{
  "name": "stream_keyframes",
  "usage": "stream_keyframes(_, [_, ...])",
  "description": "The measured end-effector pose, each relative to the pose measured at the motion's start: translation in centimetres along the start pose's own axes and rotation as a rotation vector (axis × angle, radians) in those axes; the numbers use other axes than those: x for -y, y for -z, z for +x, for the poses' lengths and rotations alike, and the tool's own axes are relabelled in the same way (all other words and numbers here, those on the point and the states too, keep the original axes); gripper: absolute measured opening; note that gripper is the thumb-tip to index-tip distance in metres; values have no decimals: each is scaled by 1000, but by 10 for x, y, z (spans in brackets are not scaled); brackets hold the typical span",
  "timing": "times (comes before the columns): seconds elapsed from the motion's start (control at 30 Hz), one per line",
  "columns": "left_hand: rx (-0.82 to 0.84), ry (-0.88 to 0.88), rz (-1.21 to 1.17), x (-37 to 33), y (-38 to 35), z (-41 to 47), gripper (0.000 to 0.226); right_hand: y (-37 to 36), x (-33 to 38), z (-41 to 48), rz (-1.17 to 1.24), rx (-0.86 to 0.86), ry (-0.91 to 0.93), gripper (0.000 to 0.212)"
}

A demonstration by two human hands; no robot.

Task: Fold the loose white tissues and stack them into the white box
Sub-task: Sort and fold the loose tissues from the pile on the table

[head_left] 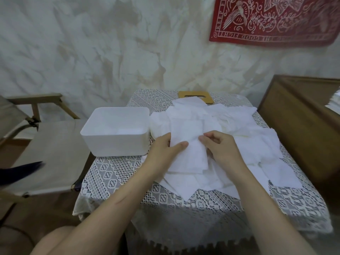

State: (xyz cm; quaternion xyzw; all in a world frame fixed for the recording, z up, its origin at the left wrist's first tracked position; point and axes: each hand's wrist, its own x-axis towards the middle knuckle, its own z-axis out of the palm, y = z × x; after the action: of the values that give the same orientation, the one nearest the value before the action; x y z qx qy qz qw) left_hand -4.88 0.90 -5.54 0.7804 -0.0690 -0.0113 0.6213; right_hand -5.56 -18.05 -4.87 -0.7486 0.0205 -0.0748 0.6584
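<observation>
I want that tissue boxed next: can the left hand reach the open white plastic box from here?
Likely yes. The left hand, pinching a white paper tissue, is beside the open white plastic box; nothing stands between them.

One head-worn wide-angle camera looks forward and down, close over the desk (114, 173), wall filling the frame's upper half.

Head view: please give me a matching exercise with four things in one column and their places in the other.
Things:
1. box
2. red cloth
3. chair
4. board

Places:
a. hanging on the wall
b. at the far edge of the table, partly under the tissues
c. on the table, left of the tissues
d. beside the table, on its left

Pairs: 1-c, 2-a, 3-d, 4-b
</observation>
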Motion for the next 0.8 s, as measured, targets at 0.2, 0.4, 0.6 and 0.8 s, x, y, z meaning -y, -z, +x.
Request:
stream_keyframes(0.2, [-98,35,-56,-3,-6,-5,11,10,-3,-5,-66,-72,-12,12])
stream_keyframes(0.4, [-68,118,-272,9,2,7,16,23,-13,10,-209,-88,-92,19])
stream_keyframes(0.6, [-90,162,-290,11,7,17,15,22,-10,17,-412,-92,-7,35])
stream_keyframes(0.8, [-126,157,-312,7,12,13,17,29,23,6,86,-119,3,13])
